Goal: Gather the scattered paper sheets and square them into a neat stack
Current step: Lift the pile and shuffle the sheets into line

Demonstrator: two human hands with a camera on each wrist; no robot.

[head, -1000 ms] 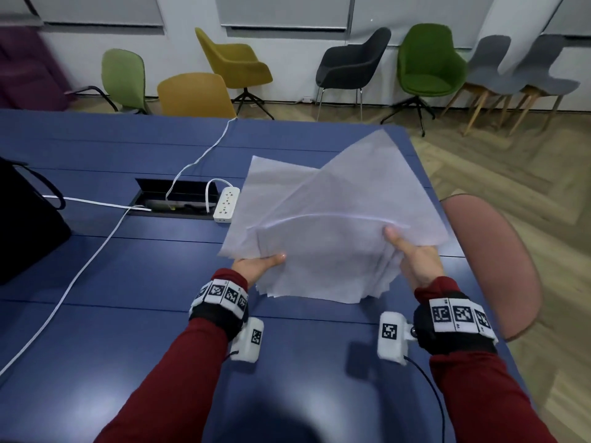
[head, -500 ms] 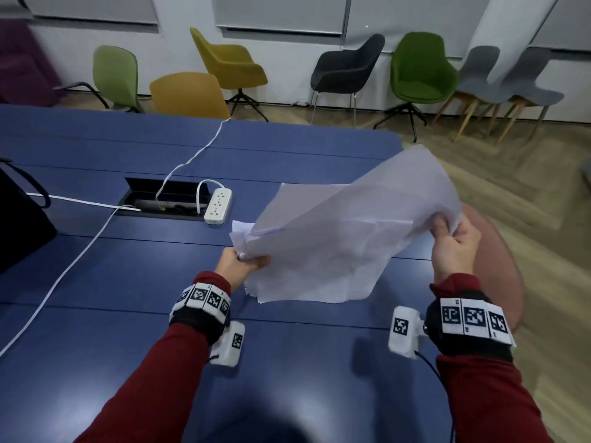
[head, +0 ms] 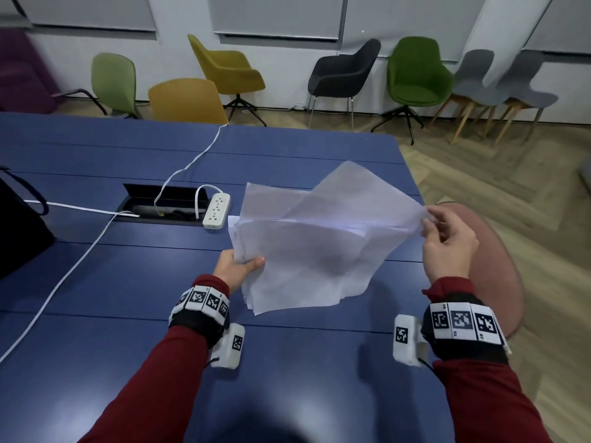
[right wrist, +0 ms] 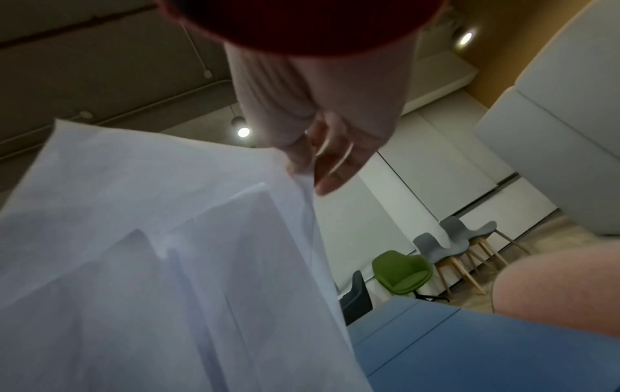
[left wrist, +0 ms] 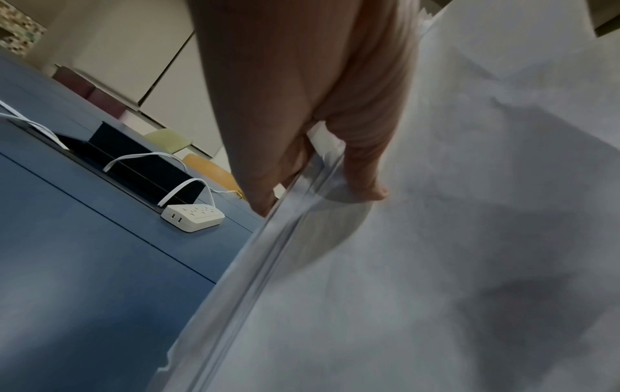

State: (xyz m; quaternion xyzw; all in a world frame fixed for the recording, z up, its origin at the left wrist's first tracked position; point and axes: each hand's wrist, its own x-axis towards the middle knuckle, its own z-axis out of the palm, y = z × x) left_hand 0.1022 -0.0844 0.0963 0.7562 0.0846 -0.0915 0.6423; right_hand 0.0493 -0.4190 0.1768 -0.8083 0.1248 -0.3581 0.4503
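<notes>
1. Left grip: the left hand (head: 238, 269) pinches the near-left edge of the paper sheets (head: 315, 251), thumb on top, as it did a second ago.
2. Right grip: the right hand (head: 447, 244), formerly clamped on the bundle's near edge, now pinches one far-right corner with its fingertips (right wrist: 302, 164).
3. Position: the sheets hang fanned and askew above the desk (head: 96, 282).
4. Reading: gathering appears done; squaring is not.
</notes>
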